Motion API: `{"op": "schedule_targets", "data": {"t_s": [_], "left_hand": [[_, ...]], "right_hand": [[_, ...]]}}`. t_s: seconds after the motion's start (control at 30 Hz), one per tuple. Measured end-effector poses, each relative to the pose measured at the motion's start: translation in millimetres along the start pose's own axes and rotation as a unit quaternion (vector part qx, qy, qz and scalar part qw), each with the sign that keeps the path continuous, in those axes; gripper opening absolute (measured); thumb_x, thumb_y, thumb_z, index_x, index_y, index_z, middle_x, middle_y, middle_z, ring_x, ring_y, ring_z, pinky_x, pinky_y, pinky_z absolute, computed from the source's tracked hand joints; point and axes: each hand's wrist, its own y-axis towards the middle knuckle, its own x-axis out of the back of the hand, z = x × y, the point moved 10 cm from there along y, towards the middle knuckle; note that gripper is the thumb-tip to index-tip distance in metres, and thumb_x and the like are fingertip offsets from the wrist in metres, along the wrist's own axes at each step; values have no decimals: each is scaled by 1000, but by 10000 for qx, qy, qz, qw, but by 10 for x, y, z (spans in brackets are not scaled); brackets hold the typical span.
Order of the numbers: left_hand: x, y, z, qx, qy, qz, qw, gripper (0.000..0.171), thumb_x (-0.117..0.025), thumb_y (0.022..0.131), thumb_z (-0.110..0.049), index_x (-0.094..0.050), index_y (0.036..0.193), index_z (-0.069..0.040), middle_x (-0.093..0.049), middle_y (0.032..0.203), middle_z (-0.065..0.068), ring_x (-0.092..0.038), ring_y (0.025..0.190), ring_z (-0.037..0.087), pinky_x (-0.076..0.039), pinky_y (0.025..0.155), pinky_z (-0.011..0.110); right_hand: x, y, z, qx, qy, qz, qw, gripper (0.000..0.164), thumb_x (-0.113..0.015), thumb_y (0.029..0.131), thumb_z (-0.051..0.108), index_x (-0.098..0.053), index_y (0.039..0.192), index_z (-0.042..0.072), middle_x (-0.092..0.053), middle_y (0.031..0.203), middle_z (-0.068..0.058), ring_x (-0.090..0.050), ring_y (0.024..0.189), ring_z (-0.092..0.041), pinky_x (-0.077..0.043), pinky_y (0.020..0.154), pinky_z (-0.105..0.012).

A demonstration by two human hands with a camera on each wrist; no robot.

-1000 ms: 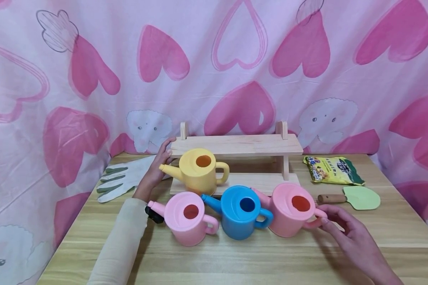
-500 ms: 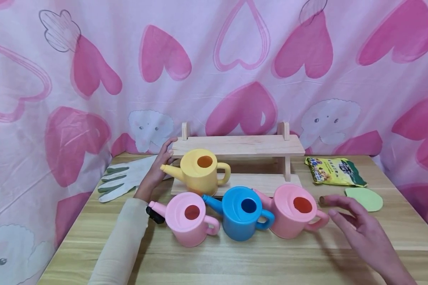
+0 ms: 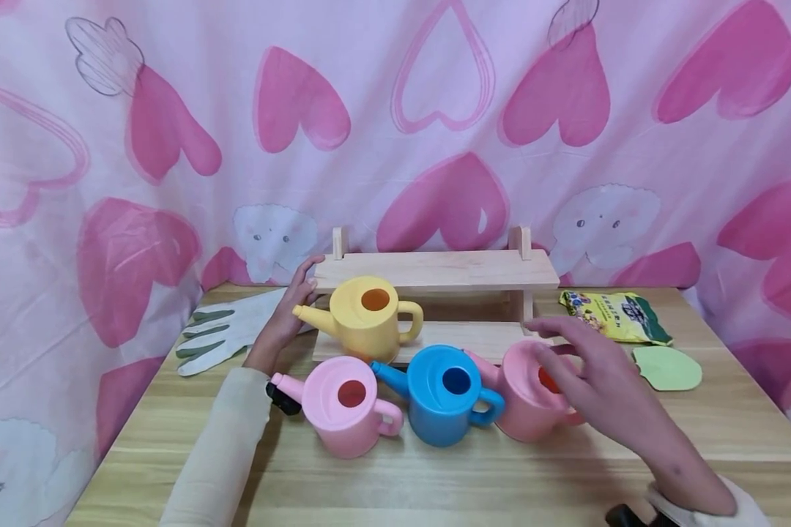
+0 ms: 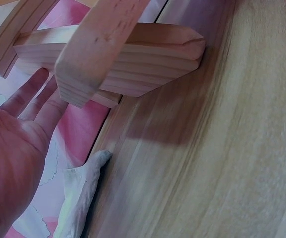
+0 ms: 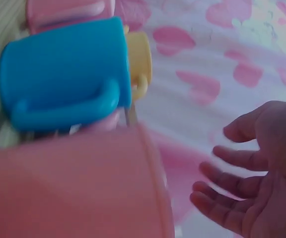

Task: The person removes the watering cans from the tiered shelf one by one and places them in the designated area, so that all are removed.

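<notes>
Four-legged props aside, a two-tier wooden shelf [image 3: 435, 269] stands at the table's back. My left hand [image 3: 291, 311] touches its left end; in the left wrist view the fingers [image 4: 51, 111] look fairly straight against the wood. A yellow watering can [image 3: 367, 322] sits on the lower tier. Before the shelf stand a light pink watering can [image 3: 343, 410], a blue watering can [image 3: 440, 399] and a salmon-pink watering can [image 3: 524, 388]. My right hand [image 3: 600, 373] hovers over the salmon-pink can's handle side, partly hiding it. Its fingers [image 5: 232, 181] are spread loosely and hold nothing.
A white and green glove [image 3: 227, 329] lies left of the shelf. To the right are a yellow and green packet [image 3: 616, 316] and a trowel with a pale green blade [image 3: 669, 367], its handle hidden by my right hand. A heart-patterned curtain [image 3: 435, 146] hangs behind the table.
My right hand has left the salmon-pink can's handle, then moved left and away from me, over that can. The left hand and the watering cans have stayed put.
</notes>
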Motion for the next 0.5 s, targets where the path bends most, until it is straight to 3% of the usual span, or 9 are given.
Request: {"op": "schedule_targets", "data": {"t_s": [0.17,0.33,0.5], "left_hand": [[6,-1,-20,-40,-61,14,10000,48,-32,111,-26,-27,158,-18,-34,150,16,-51,124,25,-38,108,48],[-3,5,-18,-33,5,15,10000,48,-32,111,-27,-27,158,-18,-34,150,16,-49,126,26,-34,111,50],[-12,13,-25,-31,-66,35,10000,49,-33,111,-25,-27,158,-17,-34,150,17,-49,125,27,-36,109,47]], "right_hand": [[-192,243,238,280,220,281,9990,37,-68,101,20,-62,137,13,-65,128,-7,-63,114,-29,-58,86,-49],[-334,415,415,452,514,405,9968,36,-67,102,19,-63,136,9,-66,127,-6,-65,114,-25,-57,89,-46],[-523,580,505,313,931,619,9932,39,-67,101,15,-60,139,8,-63,131,-10,-63,116,-28,-56,92,-45]]}}
